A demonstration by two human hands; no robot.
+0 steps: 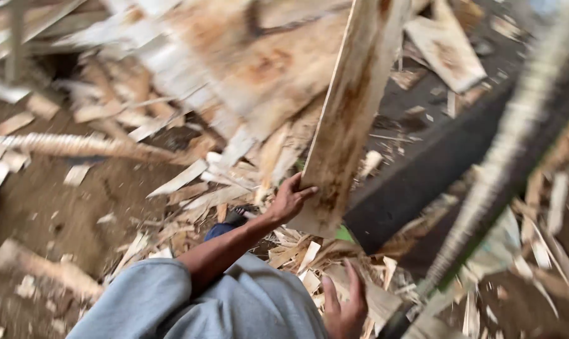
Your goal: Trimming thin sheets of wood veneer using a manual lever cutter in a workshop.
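I am gripping a plank (347,119) with my left hand (289,199), fingers clenched on its lower edge, tilting it up over the scrap heap (234,94). My right hand (345,307) is hanging open, holding nothing. The plank looks lifted, not yet set down. Offcuts are littering the dirt floor (58,213); a dark beam (435,169) is lying beside it.

single head view, steeply downward, close over the hands (309,251)

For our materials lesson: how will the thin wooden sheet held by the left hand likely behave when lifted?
The thin wooden sheet looks light for its size, since the left hand alone grips it. It seems fairly stiff, standing straight. Its rough edges may splinter, like the wood scraps below.
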